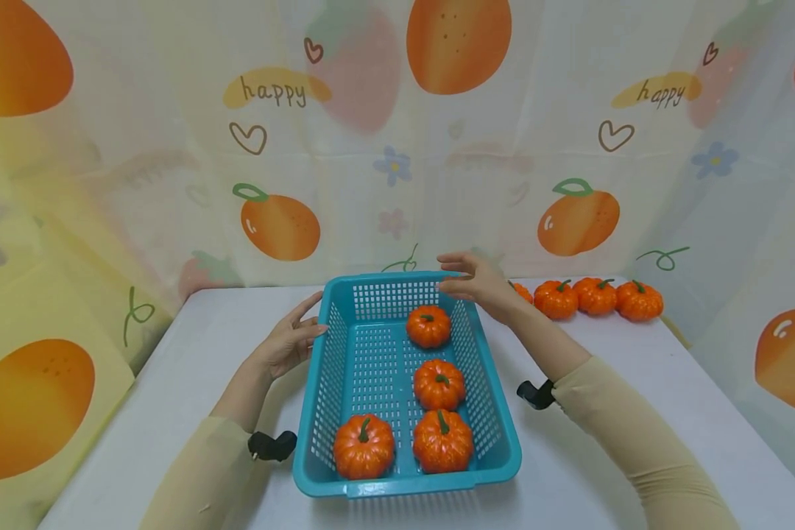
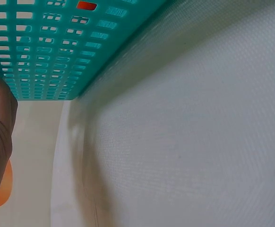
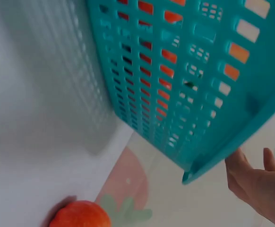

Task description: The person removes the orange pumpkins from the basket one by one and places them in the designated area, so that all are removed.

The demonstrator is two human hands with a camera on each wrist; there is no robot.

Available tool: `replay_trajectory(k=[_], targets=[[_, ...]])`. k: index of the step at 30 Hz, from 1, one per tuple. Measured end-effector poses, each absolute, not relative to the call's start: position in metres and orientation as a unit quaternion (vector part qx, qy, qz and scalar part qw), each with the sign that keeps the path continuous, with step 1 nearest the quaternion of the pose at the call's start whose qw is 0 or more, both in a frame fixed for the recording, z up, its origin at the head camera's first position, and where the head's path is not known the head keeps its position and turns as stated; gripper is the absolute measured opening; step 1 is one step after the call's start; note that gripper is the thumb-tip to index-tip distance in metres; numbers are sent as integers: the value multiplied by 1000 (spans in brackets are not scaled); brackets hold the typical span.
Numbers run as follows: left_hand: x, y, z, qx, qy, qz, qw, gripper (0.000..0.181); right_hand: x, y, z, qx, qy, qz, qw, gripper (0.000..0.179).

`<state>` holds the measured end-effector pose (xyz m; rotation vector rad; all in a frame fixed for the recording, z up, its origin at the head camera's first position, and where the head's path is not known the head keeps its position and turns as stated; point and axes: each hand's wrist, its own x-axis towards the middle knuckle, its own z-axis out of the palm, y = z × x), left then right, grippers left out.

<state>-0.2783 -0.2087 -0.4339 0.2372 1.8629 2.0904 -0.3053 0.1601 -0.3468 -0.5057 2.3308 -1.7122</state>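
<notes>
A turquoise plastic basket [image 1: 407, 486] with perforated walls stands on the white table. Inside it, small orange pumpkins with green stems sit apart: one at the near left [image 1: 364, 447], one at the near right [image 1: 443, 442], another just behind that [image 1: 439, 384] and one farther back [image 1: 428, 327]. My left hand [image 1: 288, 344] is at the basket's left rim, with the thumb right at the edge and the fingers extended. Over the far right corner, my right hand [image 1: 480, 283] is raised with its fingers loosely spread and nothing in them. In the right wrist view, the right hand [image 3: 258, 184] shows beyond the rim.
A row of several more pumpkins [image 1: 596, 297] lies along the table's back right, partly hidden by the right hand. One pumpkin [image 3: 81, 216] shows at the bottom of the right wrist view. A fruit-printed curtain [image 1: 397, 206] hangs behind the white table [image 1: 596, 456].
</notes>
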Motion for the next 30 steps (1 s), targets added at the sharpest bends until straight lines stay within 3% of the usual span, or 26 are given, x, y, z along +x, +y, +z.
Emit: replay_trajectory(k=[12,30], targets=[[-277,-208,-434,80,659,729,164,78,-304,129,-364,-148,823,-535,123,72],[-278,-209,-435,89,650,736,168,78,-314,117,-382,-136,855,-480,142,70]])
